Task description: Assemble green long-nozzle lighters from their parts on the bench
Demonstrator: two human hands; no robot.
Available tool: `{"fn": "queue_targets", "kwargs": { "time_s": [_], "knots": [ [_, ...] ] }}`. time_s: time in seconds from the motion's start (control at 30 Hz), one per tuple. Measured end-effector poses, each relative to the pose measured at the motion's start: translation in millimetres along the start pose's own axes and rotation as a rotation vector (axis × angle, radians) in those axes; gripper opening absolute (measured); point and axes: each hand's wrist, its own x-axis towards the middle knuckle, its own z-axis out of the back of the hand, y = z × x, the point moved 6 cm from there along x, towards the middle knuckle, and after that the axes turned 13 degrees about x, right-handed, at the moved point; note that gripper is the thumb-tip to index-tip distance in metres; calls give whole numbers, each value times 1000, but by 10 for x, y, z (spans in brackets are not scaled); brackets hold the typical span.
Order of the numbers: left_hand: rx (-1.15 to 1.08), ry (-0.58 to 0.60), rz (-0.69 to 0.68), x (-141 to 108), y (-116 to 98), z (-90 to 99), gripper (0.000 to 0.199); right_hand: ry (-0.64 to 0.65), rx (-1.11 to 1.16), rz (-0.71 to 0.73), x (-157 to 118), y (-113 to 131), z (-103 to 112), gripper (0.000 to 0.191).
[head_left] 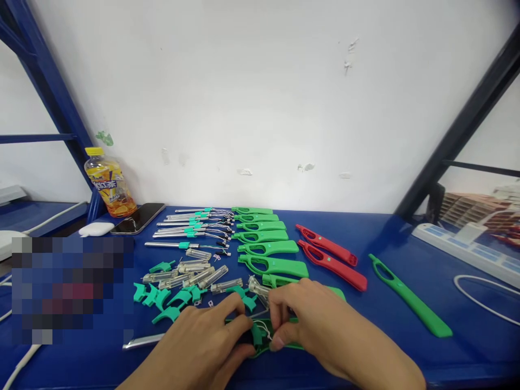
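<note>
Working low over a blue table [390,357], head view: both bare hands meet at the near middle, over one green casing half [262,352], its ends partly covered by the fingers.

Left hand [211,338]: narrow grip, thumb at the near rim of that casing, forefinger bent over a teal curved piece [257,334] at the casing's left part. Holding the casing by its edge.

Right hand [311,319]: thumb and forefinger close together beside a thin white wire [265,326] that loops over the casing. Whether the wire is pinched, cannot tell; the fingertips hide it.

Just beyond the hands, slightly left: clear plastic tanks [214,277] in a loose heap. Left of and nearer than these, more teal curved pieces [168,313], scattered, some touching. A bare metal tube [142,341] lies near left, one end under the left forearm.

Farther off, left of middle: metal rods [173,234] laid side by side, teal collars on them, wires trailing right. Right of the rods, a column of green casings [284,267], running toward the wall [276,108]. Two red casings [333,264] lie right of that column, slanted. Farther right, a lone green casing [418,300], also slanted.

Far left: yellow-capped bottle [109,187], dark phone [140,218], small white case [96,229]. Right edge: white power strip [471,252].
</note>
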Motion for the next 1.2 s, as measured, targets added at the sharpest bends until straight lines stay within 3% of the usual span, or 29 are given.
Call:
{"fn": "queue_targets", "kwargs": {
  "time_s": [0.27, 0.63, 0.8, 1.2],
  "knots": [
    [14, 62, 21, 27, 12, -46, 25, -2, 4, 6, 45, -12, 3, 18],
    [-49, -149, -12, -63, 33, -22, 23, -20, -26, 8, 25, 30, 22, 17],
    [-12, -88, -8, -32, -6, -4, 23, -13, -122, -11, 0, 95, 16, 12],
    [-3, 65, 12, 23, -44, 38, 25, 3, -45, -19, 56, -35, 2, 8]
  ]
}}
